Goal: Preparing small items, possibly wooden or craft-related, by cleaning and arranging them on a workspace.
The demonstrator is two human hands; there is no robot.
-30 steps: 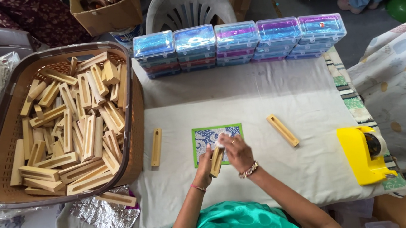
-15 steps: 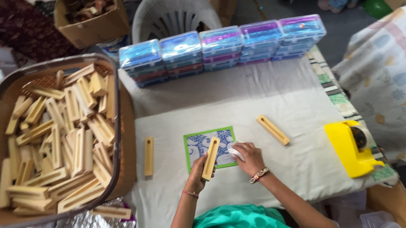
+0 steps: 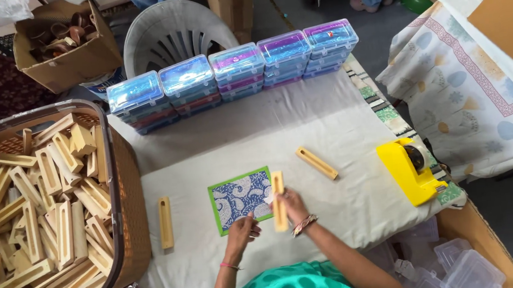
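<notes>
A small blue patterned sheet with a green border (image 3: pixel 240 198) lies flat on the white cloth in front of me. My right hand (image 3: pixel 294 204) holds a slotted wooden block (image 3: pixel 279 200) upright along the sheet's right edge. My left hand (image 3: pixel 242 229) rests with its fingertips on the sheet's lower edge. Two more wooden blocks lie loose on the cloth: one left of the sheet (image 3: pixel 165 222), one to the upper right (image 3: pixel 316 162).
A brown basket (image 3: pixel 128 189) full of several wooden blocks stands at the left. Stacked clear plastic boxes (image 3: pixel 233 71) line the table's far edge. A yellow tape dispenser (image 3: pixel 410 171) sits at the right edge. Empty clear boxes (image 3: pixel 458 268) lie lower right.
The wooden block has gone from lying slanted over the sheet to standing straight along its right edge. My left hand has come down onto the sheet's lower edge.
</notes>
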